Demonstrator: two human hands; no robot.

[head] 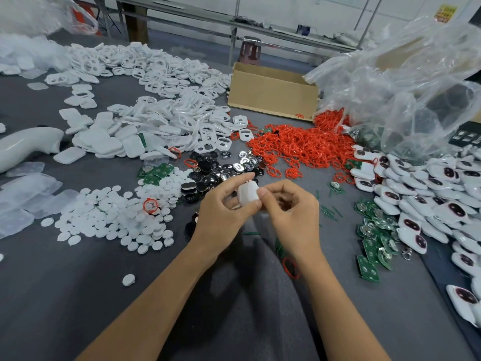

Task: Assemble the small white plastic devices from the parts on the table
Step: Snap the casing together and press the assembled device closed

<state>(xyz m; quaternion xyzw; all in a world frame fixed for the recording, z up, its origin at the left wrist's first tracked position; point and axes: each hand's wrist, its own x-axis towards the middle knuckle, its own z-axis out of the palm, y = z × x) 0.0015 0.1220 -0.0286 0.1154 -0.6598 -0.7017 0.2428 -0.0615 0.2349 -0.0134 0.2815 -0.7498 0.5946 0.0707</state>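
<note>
While pinched from two sides and held clear of the desk [65, 295], over its near middle: one small white case [247, 195], rounded, plain face showing. Gripped on its left side by the left hand [223, 214], thumb and fingers pinching it. Nipped on its right side by the right hand [289, 212], thumb and forefinger closed on the same case, other fingers curled. Hands together, meeting at the case.

Just beyond the hands, a scatter of black and silver pieces [216, 168]. Left of that, a few green circuit boards [156, 173] and a wide spread of white discs [117, 217], one red ring [150, 205] lying on top. Nearer, one stray disc [128, 279] alone.

Far left, clear plastic pads [23, 196] and a white curved tube [26, 144]. Further back on the left, heaps of white covers [104, 144] and white frames [161, 74] with holes.

Right of the black pieces and further back, a big heap of red rings [299, 147]. Far middle, an open cardboard box [273, 92], with a crumpled clear bag [403, 87] to its right.

Along the right edge, a pile of white devices [429, 201] with dark windows, and more green boards [372, 235] just left of them. On the desk just beside the right wrist, another ring [291, 268], also red.
</note>
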